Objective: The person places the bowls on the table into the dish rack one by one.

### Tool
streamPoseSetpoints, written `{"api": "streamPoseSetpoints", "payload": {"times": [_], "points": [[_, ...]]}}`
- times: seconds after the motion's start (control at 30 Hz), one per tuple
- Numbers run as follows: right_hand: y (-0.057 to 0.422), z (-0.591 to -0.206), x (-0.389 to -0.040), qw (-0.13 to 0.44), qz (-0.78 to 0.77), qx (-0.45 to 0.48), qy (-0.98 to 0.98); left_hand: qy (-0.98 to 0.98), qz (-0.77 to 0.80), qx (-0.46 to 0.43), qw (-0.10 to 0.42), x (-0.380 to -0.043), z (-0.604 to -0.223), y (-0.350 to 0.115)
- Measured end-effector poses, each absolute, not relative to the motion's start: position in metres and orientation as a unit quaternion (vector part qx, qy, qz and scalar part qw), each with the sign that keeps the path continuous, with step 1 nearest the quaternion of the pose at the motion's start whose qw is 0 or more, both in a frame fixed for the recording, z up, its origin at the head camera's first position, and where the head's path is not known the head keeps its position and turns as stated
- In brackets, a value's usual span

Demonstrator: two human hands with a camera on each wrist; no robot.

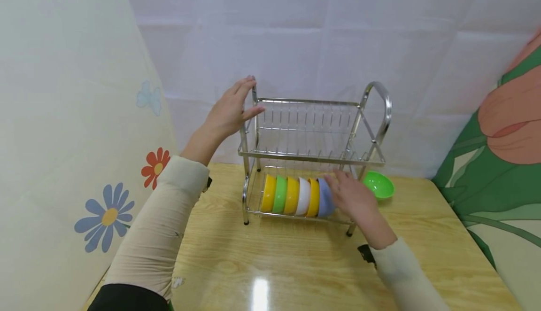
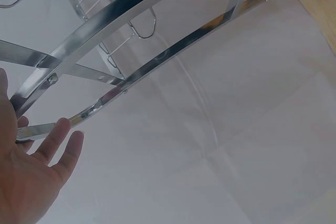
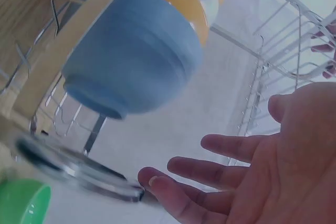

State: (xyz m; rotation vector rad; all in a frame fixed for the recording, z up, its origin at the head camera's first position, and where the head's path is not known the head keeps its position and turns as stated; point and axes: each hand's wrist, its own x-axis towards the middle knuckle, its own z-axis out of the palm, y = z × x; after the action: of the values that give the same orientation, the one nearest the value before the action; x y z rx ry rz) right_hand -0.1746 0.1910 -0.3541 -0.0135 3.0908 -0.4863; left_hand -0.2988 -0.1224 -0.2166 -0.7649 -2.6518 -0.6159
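A two-tier metal dish rack (image 1: 313,158) stands on the table against the wall. My left hand (image 1: 231,106) rests at the top of its left side handle, the thumb spread inward. In the left wrist view this hand (image 2: 29,177) touches the curved rail with loosely extended fingers. On the lower tier several bowls stand on edge in a row, yellow, green and white, with a blue bowl (image 3: 134,51) at the right end. My right hand (image 1: 352,196) is beside the blue bowl, apart from it. Its fingers (image 3: 226,177) are spread and hold nothing.
A green bowl (image 1: 379,185) sits on the wooden table (image 1: 236,254) to the right of the rack. White cloth (image 1: 296,29) hangs behind, and printed flower panels stand at the left and right.
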Motion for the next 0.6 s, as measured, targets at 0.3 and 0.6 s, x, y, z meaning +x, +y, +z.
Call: {"api": "streamPoseSetpoints", "payload": {"times": [0.3, 0.6], "points": [[0.209, -0.347, -0.159, -0.027, -0.171, -0.031, 0.984, -0.926, -0.221, -0.266, 0.153, -0.299, -0.217, -0.123], [0.234, -0.345, -0.146, -0.025, -0.203, -0.01, 0.979, -0.925, -0.225, -0.268, 0.149, -0.299, -0.218, -0.121]]}}
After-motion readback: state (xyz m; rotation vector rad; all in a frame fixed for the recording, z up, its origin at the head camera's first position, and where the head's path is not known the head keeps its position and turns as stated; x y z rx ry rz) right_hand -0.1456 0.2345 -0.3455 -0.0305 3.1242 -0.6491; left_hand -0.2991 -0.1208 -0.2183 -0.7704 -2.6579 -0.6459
